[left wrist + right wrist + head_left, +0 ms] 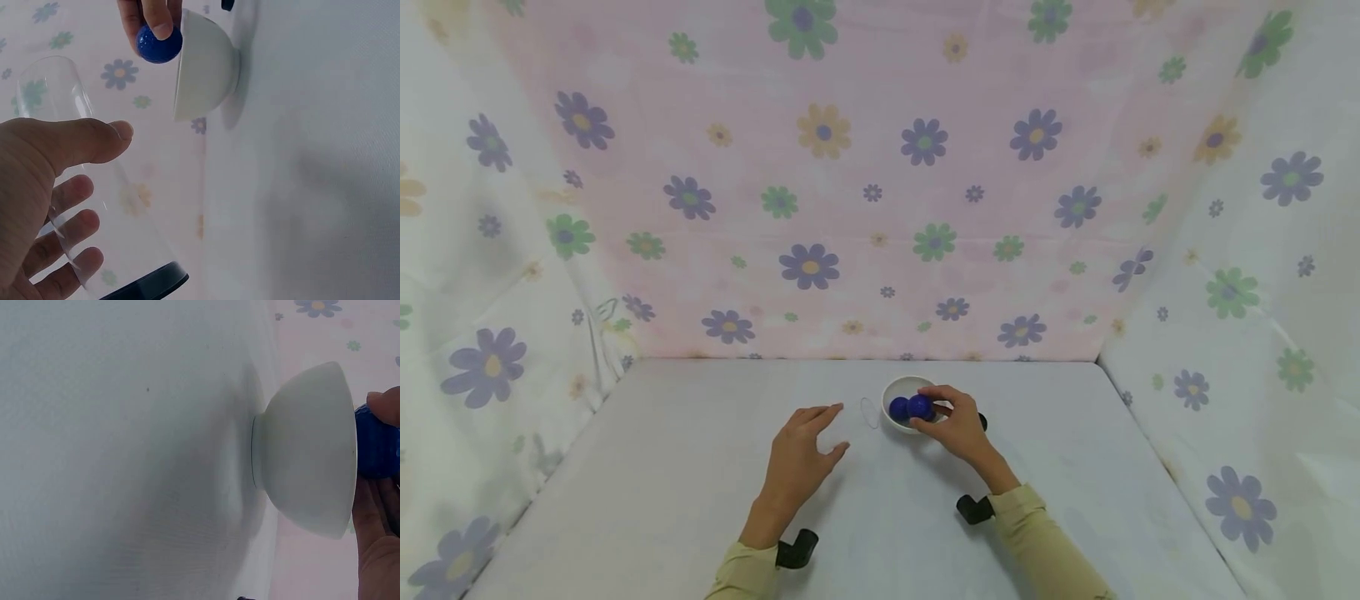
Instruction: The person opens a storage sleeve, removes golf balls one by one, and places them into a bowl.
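Note:
My right hand (957,427) pinches a glossy dark blue ball (919,407) between thumb and fingers at the mouth of a small white bowl (891,422). Another blue ball (898,408) lies inside the bowl. From the side, the left wrist view shows the held ball (157,47) beside the bowl's rim (181,87). My left hand (797,460) grips a clear tube (125,194) with a dark end (150,284); its fingers (78,226) show through the wall. In the head view only the tube's faint round rim (869,412) stands out, left of the bowl.
A small black object (982,422) stands on the white table (685,467), partly behind my right hand. Flower-printed cloth (865,167) encloses the back and both sides. Black camera mounts (797,550) stick out at both wrists.

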{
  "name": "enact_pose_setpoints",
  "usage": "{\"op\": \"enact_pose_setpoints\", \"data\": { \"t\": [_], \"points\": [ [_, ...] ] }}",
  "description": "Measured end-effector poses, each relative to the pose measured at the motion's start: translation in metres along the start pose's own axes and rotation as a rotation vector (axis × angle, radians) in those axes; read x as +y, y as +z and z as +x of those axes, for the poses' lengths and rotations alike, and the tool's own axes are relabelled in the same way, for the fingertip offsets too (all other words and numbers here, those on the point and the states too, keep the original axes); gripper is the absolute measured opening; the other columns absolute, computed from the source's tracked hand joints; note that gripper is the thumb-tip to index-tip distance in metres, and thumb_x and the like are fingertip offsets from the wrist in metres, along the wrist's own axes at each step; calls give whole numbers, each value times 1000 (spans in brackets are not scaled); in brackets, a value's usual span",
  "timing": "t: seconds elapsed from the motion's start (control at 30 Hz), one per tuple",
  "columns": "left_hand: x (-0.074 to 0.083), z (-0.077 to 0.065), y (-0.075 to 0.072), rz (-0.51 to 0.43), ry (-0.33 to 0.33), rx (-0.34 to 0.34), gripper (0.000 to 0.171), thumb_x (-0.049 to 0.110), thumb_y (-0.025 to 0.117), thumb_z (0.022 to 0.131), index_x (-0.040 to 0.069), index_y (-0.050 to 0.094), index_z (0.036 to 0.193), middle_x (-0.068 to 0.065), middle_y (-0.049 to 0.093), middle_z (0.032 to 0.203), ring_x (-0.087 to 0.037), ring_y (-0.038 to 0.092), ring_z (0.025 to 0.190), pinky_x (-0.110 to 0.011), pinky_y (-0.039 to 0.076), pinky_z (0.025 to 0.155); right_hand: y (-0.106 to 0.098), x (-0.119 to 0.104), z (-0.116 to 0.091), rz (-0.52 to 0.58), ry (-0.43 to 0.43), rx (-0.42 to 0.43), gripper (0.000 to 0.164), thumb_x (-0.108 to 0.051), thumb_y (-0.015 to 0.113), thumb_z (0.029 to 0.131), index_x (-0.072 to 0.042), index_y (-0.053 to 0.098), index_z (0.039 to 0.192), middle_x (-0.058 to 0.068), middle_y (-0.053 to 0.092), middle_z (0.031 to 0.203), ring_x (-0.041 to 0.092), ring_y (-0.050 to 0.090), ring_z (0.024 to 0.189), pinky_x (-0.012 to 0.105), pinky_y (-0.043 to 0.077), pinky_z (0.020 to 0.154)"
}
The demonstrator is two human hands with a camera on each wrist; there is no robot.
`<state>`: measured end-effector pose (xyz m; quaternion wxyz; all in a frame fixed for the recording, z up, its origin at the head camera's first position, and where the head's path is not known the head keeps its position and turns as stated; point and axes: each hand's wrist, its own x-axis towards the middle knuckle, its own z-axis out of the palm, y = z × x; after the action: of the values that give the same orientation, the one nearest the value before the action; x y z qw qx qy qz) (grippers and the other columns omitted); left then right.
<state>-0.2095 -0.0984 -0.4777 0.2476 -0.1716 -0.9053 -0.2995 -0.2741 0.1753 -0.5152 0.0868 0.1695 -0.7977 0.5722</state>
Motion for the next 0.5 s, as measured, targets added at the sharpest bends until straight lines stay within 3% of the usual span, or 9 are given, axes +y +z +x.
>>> {"op": "enact_pose_setpoints", "data": {
  "t": [0.27,0.5],
  "points": [
    [0,-1,1,-3,-21,-10,59,11,93,71,7,72,126,-13,72,117,-31,68,109,-47,59,90,0,1,2,-12,-5,-26,48,7,84,76,10,66,121,24,67,122,39,62,115,46,56,97],
    [-1,-1,0,-17,-34,-7,59,10,93,71,6,72,125,-14,72,117,-31,67,109,-48,58,90,-3,-16,0,70,-39,-32,43,18,76,79,20,60,119,41,60,122,58,55,115,64,47,99]
  ]
}}
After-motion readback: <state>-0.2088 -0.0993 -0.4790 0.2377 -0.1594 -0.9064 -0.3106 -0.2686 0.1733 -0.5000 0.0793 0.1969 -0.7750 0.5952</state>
